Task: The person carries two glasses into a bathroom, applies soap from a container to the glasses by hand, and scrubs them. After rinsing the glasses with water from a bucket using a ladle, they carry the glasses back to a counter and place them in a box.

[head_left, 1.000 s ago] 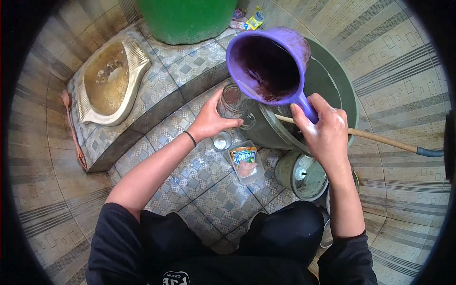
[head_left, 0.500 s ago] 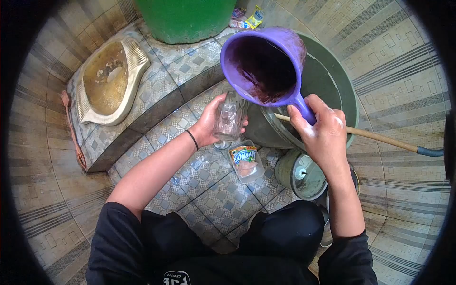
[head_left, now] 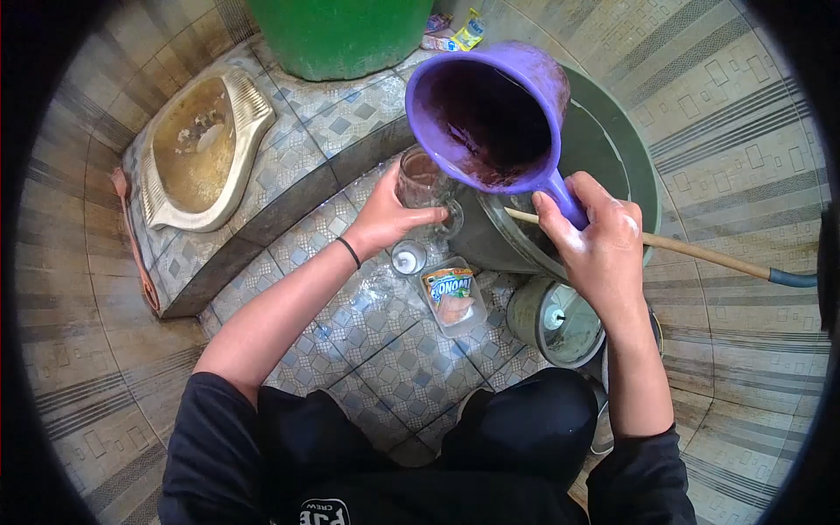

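The left hand (head_left: 385, 219) gripped a glass mug (head_left: 423, 185) upright above the tiled floor (head_left: 385, 350), just under the purple dipper (head_left: 490, 114), which the right hand (head_left: 599, 241) held tilted by its handle, perhaps so water fell inside.

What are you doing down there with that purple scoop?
A person squats on a tiled floor. The left hand holds a glass mug upright. The right hand grips the handle of a purple dipper, tilted toward the mug just above it. Behind them is a big dark basin with a hose lying across its rim. A small glass and a labelled clear packet sit on the floor close by.
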`<action>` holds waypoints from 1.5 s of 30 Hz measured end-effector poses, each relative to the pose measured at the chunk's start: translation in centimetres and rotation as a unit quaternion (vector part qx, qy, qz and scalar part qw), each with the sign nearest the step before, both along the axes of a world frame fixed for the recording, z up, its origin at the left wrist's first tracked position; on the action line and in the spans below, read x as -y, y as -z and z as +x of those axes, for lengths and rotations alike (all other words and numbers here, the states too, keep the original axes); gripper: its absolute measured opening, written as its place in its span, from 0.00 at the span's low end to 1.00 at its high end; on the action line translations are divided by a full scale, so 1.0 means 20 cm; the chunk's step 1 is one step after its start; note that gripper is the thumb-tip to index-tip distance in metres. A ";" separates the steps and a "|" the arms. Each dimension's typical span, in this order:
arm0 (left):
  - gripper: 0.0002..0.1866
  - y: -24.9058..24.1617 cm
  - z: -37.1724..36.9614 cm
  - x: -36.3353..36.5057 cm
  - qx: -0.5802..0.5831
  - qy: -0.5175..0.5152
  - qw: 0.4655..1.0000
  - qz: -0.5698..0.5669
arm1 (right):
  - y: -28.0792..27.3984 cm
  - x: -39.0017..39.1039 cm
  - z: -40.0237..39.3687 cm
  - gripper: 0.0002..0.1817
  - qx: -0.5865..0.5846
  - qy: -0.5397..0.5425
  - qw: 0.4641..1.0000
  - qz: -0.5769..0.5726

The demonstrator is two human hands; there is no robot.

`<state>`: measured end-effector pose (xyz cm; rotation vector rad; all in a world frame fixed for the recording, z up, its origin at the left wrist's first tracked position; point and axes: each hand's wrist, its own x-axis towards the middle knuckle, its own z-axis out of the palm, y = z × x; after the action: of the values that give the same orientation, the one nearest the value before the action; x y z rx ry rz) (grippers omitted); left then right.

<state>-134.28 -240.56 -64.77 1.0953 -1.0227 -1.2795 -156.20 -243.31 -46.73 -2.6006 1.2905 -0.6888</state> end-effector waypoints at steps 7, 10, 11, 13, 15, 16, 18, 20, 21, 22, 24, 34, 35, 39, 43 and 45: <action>0.47 -0.06 -0.02 -0.03 0.347 -0.176 0.907 -0.158 | 0.02 -0.03 -0.02 0.14 0.008 -0.022 1.000 -0.016; 0.45 -0.09 -0.02 -0.02 0.358 -0.202 0.894 -0.176 | 0.04 -0.04 -0.02 0.14 0.013 -0.032 0.999 -0.030; 0.45 -0.10 -0.02 -0.02 0.355 -0.208 0.896 -0.171 | 0.04 -0.05 -0.02 0.15 0.013 -0.036 0.998 -0.042; 0.45 -0.08 -0.02 -0.02 0.355 -0.210 0.894 -0.176 | 0.04 -0.06 -0.01 0.15 0.015 -0.046 0.998 -0.042; 0.44 -0.07 -0.01 -0.02 0.355 -0.212 0.892 -0.181 | 0.05 -0.07 -0.01 0.14 0.013 -0.065 0.996 -0.061; 0.46 -0.06 -0.01 -0.02 0.360 -0.208 0.895 -0.160 | 0.07 -0.06 0.00 0.14 0.013 -0.064 0.996 -0.061; 0.48 -0.07 -0.01 -0.02 0.365 -0.204 0.898 -0.140 | 0.09 -0.06 0.00 0.14 0.019 -0.066 0.995 -0.073; 0.44 -0.10 0.00 -0.02 0.212 -0.139 0.957 -0.140 | 0.10 -0.05 0.00 0.14 0.023 -0.066 0.995 -0.071; 0.44 -0.08 -0.01 -0.01 0.212 -0.140 0.957 -0.140 | 0.11 -0.04 0.00 0.14 0.028 -0.066 0.995 -0.070; 0.39 -0.04 -0.01 -0.01 0.157 -0.116 0.975 -0.110 | 0.11 -0.04 0.00 0.14 0.028 -0.067 0.995 -0.070; 0.35 0.00 -0.02 -0.01 0.102 -0.092 0.987 -0.080 | 0.11 -0.04 -0.01 0.14 0.022 -0.052 0.997 -0.062; 0.32 0.02 -0.01 0.00 -0.401 0.062 0.889 0.212 | 0.15 0.18 -0.07 0.10 0.033 0.080 0.994 -0.060; 0.34 0.03 0.00 -0.01 -0.434 0.066 0.871 0.222 | 0.19 0.24 -0.09 0.10 0.034 0.079 0.994 -0.061; 0.37 0.03 0.05 -0.03 -0.475 0.128 0.845 0.210 | 0.40 0.47 -0.14 0.09 -0.203 0.092 0.975 0.007; 0.38 0.01 0.07 -0.04 -0.459 0.108 0.852 0.226 | 0.68 0.69 -0.15 0.11 -0.399 0.004 0.915 0.058; 0.39 0.02 0.07 -0.03 -0.468 0.090 0.850 0.226 | 0.74 0.76 -0.12 0.12 -0.419 0.009 0.905 0.074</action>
<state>-132.84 -240.05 -65.14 0.5421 -0.0683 -1.9770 -158.65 -258.60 -61.62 -2.8289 1.4513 0.6069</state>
